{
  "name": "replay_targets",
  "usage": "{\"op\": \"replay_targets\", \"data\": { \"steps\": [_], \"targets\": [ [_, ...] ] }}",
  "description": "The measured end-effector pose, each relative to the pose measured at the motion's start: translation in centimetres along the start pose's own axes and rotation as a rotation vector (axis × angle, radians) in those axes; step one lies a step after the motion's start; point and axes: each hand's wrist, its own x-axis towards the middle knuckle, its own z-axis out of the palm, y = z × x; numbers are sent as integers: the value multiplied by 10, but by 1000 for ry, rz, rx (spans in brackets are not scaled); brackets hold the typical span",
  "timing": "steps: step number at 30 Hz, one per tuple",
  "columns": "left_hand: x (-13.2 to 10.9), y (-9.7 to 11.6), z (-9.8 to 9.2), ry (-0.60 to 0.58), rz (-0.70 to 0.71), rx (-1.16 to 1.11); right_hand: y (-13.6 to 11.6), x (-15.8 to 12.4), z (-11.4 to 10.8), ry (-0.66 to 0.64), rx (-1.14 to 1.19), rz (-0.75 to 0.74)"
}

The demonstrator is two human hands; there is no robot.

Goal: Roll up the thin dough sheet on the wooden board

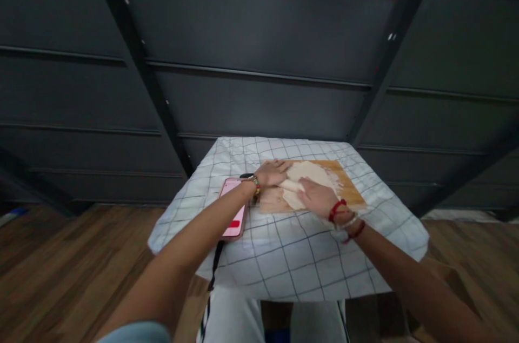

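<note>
A flattened sheet of pale dough [311, 171] lies on a wooden board [347, 174]. Across the dough runs a light-coloured rolling pin [291, 186], partly covered by my hands and close to the dough in colour. My left hand [272, 173] is over the pin's left end, fingers reaching forward above the board's left part. At the other end, my right hand [317, 196] rests over the pin, with its fingertips on it or close to it. The palms hide both ends of the pin.
A phone [239, 201] with a lit pink screen lies left of the board, under my left forearm. A dark strap [217, 259] hangs from the table's near edge. White checked cloth [284, 262] covers the small table. Dark metal panels [259, 100] rise behind it.
</note>
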Motion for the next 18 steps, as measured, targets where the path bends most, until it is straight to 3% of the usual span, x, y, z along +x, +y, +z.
{"op": "replay_targets", "data": {
  "steps": [3,10,13,16,18],
  "targets": [
    [-24,-1,2,-11,107,26,-20,-25,5,28,-26,-31],
    [-44,1,6,7,79,5,-54,-52,15,101,-45,-39],
    [-63,4,4,10,93,-8,-69,-66,14,115,-71,-95],
    [-82,7,1,-1,98,-13,-74,-72,9,108,-76,-158],
    [-87,8,2,-3,74,-11,-68,-70,3,103,-86,-119]
  ]
}}
